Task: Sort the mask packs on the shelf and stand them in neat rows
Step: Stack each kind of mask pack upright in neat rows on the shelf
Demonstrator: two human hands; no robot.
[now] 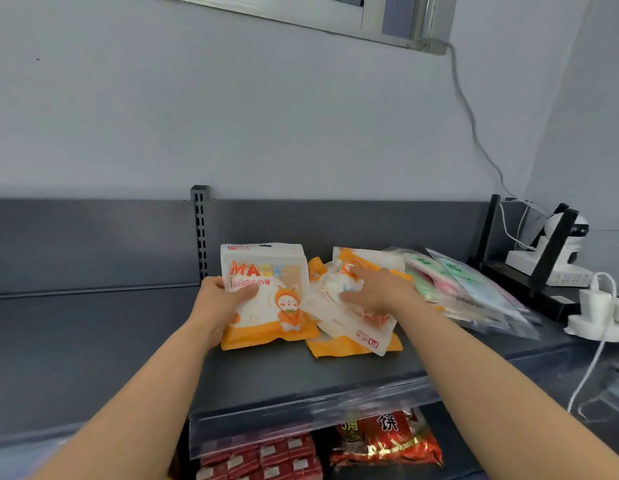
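- Left hand [216, 304] grips 1 orange mask pack [270, 306], upright on the shelf [301, 372] just right of the slotted post [199, 233]
- Right hand [377, 289] lies with straight fingers on the orange pile [353, 327], farther right of the post
- Pastel packs [474, 289] lie farthest right of it

Fingers of left hand [218, 299] hidden behind upright mask pack [266, 296]. Spread right hand [374, 289] covers print on flat pack [353, 327]; orange pack beneath [322, 348] mostly buried. Clear packs [474, 289] smeared, labels unreadable. Red packets [259, 459] cut by bottom edge. White camera [557, 237] half behind black post [555, 251].
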